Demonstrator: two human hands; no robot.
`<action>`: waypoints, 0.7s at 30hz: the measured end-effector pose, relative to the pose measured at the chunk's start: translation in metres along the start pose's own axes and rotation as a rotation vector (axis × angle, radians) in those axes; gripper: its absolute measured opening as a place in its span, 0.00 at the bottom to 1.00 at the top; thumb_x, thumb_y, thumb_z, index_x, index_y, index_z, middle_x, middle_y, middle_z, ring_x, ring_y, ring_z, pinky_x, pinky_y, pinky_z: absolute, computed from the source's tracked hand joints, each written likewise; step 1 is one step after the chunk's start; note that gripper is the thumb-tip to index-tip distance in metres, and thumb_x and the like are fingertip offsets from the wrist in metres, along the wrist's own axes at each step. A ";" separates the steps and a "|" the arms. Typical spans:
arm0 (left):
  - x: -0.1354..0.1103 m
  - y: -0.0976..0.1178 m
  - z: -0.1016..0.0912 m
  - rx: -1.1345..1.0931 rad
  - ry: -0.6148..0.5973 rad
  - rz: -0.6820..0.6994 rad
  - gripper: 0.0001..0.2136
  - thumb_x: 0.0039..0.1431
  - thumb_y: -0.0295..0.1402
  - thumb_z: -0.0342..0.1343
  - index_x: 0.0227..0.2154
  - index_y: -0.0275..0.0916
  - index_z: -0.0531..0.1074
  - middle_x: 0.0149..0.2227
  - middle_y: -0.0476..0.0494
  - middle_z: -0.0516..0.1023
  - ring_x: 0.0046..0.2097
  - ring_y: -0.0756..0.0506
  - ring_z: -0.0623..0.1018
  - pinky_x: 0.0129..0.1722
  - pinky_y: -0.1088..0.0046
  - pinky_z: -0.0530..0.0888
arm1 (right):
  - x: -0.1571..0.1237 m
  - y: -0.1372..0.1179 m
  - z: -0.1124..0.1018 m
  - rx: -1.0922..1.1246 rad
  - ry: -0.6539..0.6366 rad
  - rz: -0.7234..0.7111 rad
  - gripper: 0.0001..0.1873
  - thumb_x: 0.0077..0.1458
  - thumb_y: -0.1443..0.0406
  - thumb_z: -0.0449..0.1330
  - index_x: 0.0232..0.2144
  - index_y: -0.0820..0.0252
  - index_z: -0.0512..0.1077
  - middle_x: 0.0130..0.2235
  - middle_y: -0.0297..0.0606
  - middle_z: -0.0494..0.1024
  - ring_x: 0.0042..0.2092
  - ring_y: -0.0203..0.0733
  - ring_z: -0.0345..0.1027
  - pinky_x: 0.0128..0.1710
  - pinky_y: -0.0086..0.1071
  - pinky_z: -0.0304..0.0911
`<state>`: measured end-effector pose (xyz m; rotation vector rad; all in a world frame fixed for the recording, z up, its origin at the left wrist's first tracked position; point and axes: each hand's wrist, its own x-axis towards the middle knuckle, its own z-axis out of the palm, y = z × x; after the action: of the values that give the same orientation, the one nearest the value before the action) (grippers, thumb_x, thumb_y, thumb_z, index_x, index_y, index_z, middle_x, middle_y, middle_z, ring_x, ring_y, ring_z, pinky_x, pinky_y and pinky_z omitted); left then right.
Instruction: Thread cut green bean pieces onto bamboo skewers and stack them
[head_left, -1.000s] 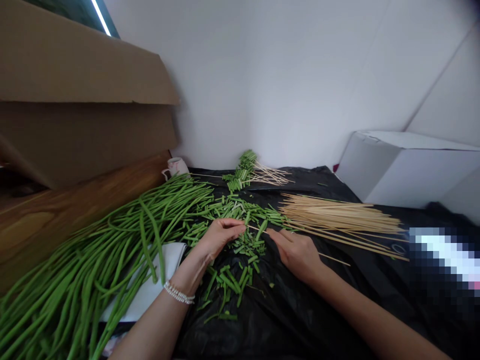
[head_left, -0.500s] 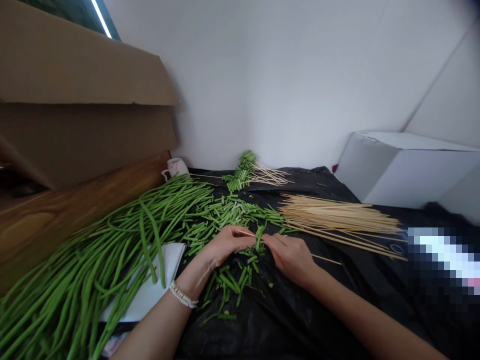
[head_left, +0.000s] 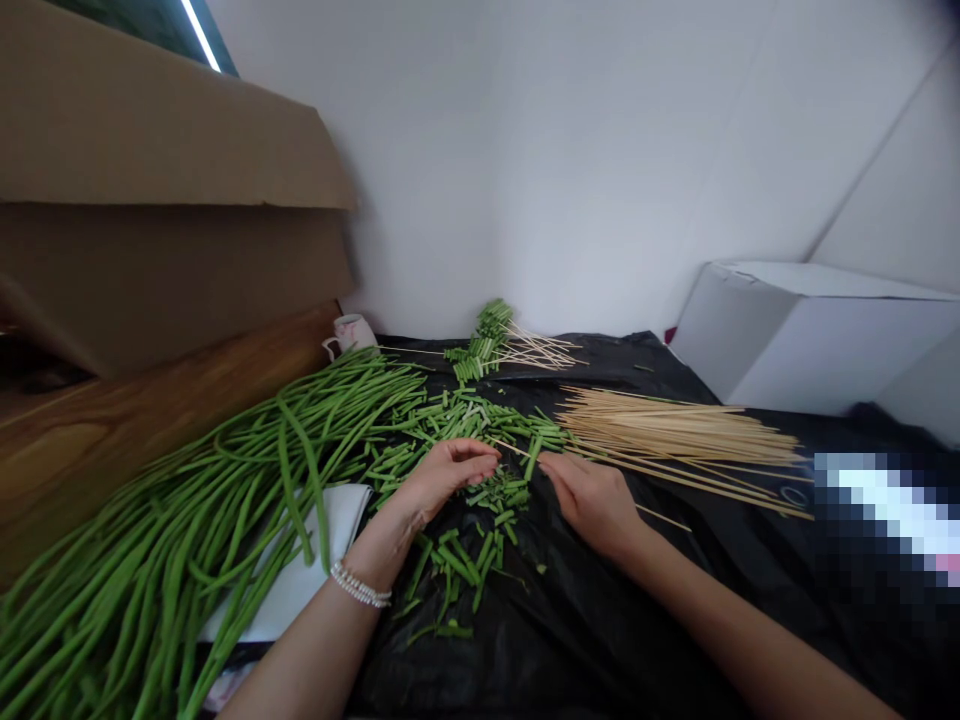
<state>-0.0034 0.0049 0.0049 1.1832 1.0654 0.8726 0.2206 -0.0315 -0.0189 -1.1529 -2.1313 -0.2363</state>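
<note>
My right hand [head_left: 596,500] pinches a thin wooden skewer [head_left: 514,448], whose tip points up and left while its other end sticks out behind the hand. One cut piece of green bean [head_left: 534,458] is threaded crosswise on it, close to my right fingertips. To the left, my left hand [head_left: 450,472] is curled with thumb and fingers brought together, over the edge of the loose cut bean pieces [head_left: 450,420]. Whatever lies between those fingertips, if anything, is too small to make out.
Long whole green beans [head_left: 180,540] spread over the left side. A bundle of bare skewers [head_left: 675,430] lies right. Filled skewers [head_left: 487,340] rest at the back beside a mug [head_left: 352,335]. A cardboard box [head_left: 172,200] and a white box [head_left: 810,330] flank the black sheet [head_left: 585,640].
My left hand has come off the bean piece on the skewer and moved slightly left. My right hand has shifted a little right with the skewer, whose tip now shows.
</note>
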 end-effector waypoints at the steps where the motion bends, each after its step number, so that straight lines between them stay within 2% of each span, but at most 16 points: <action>1: 0.001 0.000 -0.001 0.022 0.020 0.016 0.15 0.40 0.39 0.68 0.31 0.36 0.78 0.29 0.45 0.78 0.30 0.50 0.74 0.32 0.75 0.69 | 0.000 0.002 0.000 -0.005 0.008 0.007 0.13 0.63 0.67 0.48 0.41 0.58 0.73 0.36 0.39 0.79 0.35 0.35 0.72 0.36 0.26 0.63; 4: 0.004 0.001 -0.006 0.148 0.126 0.103 0.13 0.43 0.39 0.65 0.30 0.36 0.78 0.28 0.46 0.78 0.28 0.50 0.73 0.31 0.75 0.67 | -0.001 0.007 0.000 -0.024 0.037 0.029 0.13 0.63 0.67 0.49 0.41 0.58 0.74 0.37 0.39 0.79 0.36 0.36 0.72 0.37 0.27 0.63; 6: 0.007 0.002 -0.012 0.272 0.219 0.198 0.11 0.45 0.37 0.63 0.30 0.36 0.78 0.28 0.45 0.79 0.29 0.48 0.74 0.33 0.73 0.68 | -0.001 0.011 0.000 -0.032 0.050 0.039 0.13 0.63 0.67 0.49 0.41 0.59 0.73 0.38 0.40 0.79 0.37 0.37 0.72 0.38 0.27 0.63; 8: 0.009 0.003 -0.023 0.415 0.308 0.292 0.09 0.46 0.35 0.61 0.29 0.36 0.78 0.30 0.44 0.80 0.32 0.46 0.75 0.36 0.71 0.69 | -0.001 0.013 0.000 -0.036 0.054 0.044 0.12 0.63 0.67 0.50 0.41 0.60 0.73 0.38 0.40 0.79 0.38 0.37 0.73 0.39 0.27 0.63; 11: 0.011 0.006 -0.047 0.611 0.399 0.352 0.09 0.47 0.35 0.58 0.31 0.37 0.79 0.32 0.43 0.81 0.34 0.44 0.76 0.38 0.70 0.69 | -0.001 0.014 0.000 -0.039 0.044 0.043 0.12 0.62 0.67 0.49 0.40 0.60 0.73 0.38 0.41 0.79 0.38 0.38 0.73 0.39 0.28 0.64; 13: 0.010 0.008 -0.064 0.672 0.471 0.333 0.09 0.47 0.36 0.58 0.30 0.38 0.79 0.31 0.44 0.81 0.33 0.44 0.76 0.37 0.71 0.69 | -0.001 0.013 0.000 -0.035 0.033 0.043 0.12 0.62 0.67 0.49 0.40 0.60 0.73 0.38 0.40 0.79 0.38 0.37 0.73 0.39 0.28 0.64; 16: 0.006 0.011 -0.084 0.831 0.486 0.241 0.09 0.46 0.36 0.58 0.28 0.39 0.79 0.29 0.45 0.81 0.32 0.44 0.76 0.35 0.71 0.69 | -0.001 0.012 0.000 -0.028 0.027 0.043 0.12 0.62 0.67 0.50 0.40 0.59 0.73 0.39 0.40 0.79 0.37 0.37 0.73 0.38 0.27 0.63; 21: -0.001 0.009 -0.089 1.168 0.482 0.087 0.11 0.48 0.40 0.57 0.31 0.42 0.78 0.33 0.43 0.81 0.36 0.42 0.77 0.34 0.71 0.66 | -0.002 0.012 0.001 -0.033 0.024 0.044 0.12 0.62 0.67 0.50 0.40 0.59 0.73 0.39 0.39 0.79 0.38 0.37 0.73 0.38 0.27 0.63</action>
<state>-0.0891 0.0309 0.0103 2.0244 2.0653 0.5733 0.2307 -0.0253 -0.0227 -1.2085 -2.0859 -0.2656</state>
